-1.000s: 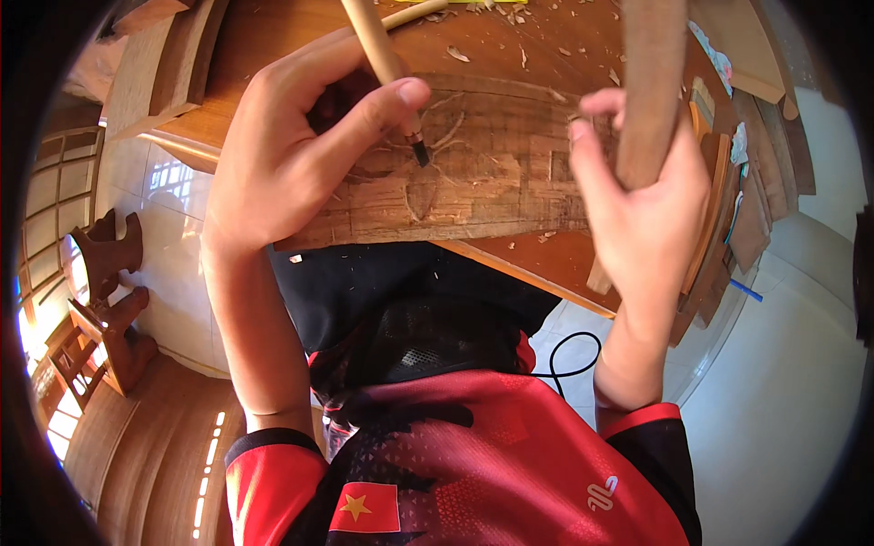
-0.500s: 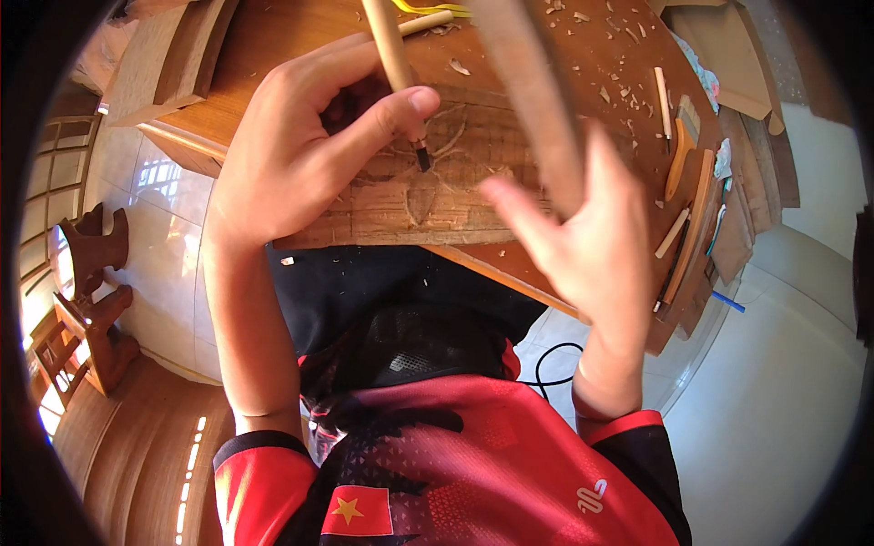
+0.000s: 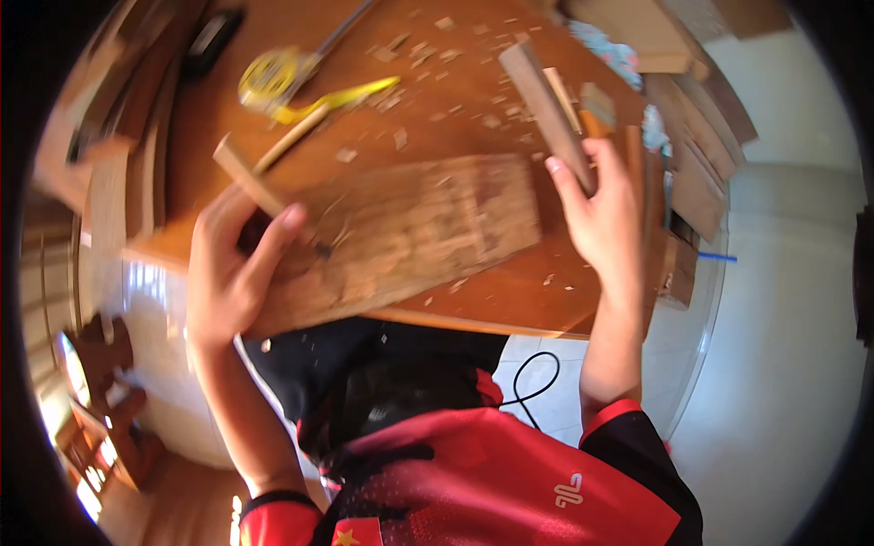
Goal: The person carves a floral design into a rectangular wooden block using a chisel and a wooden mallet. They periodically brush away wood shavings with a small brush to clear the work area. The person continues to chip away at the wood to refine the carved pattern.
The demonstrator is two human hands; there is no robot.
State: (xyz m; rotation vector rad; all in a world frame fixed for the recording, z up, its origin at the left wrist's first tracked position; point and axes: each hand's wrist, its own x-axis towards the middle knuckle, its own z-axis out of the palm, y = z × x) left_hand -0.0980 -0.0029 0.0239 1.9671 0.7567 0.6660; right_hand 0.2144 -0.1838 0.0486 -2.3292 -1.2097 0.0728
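My left hand (image 3: pixel 228 268) is closed round a wood-handled chisel (image 3: pixel 248 180), which leans with its dark blade end low over the left part of a carved wooden board (image 3: pixel 428 218). The hand rests at that end of the board. Motion blur hides whether the blade touches the wood. To the right of the board, my right hand (image 3: pixel 601 214) grips the lower end of a flat wooden bar (image 3: pixel 544 105). The bar tilts up and to the left, apart from the chisel.
Wood chips (image 3: pixel 423 55) litter the orange-brown table (image 3: pixel 364 27). Beyond my left hand lie a yellow tape measure (image 3: pixel 271 80), a yellow strip (image 3: pixel 350 95) and another wooden handle (image 3: pixel 291 138). A brush (image 3: pixel 598 107) lies at right. Planks (image 3: pixel 137 182) stand at left; a black cord (image 3: pixel 525 398) hangs below.
The bar has swung away from the chisel, up and to the right. My view has turned, so the board, table and tape measure show more fully. The chisel leans further left.
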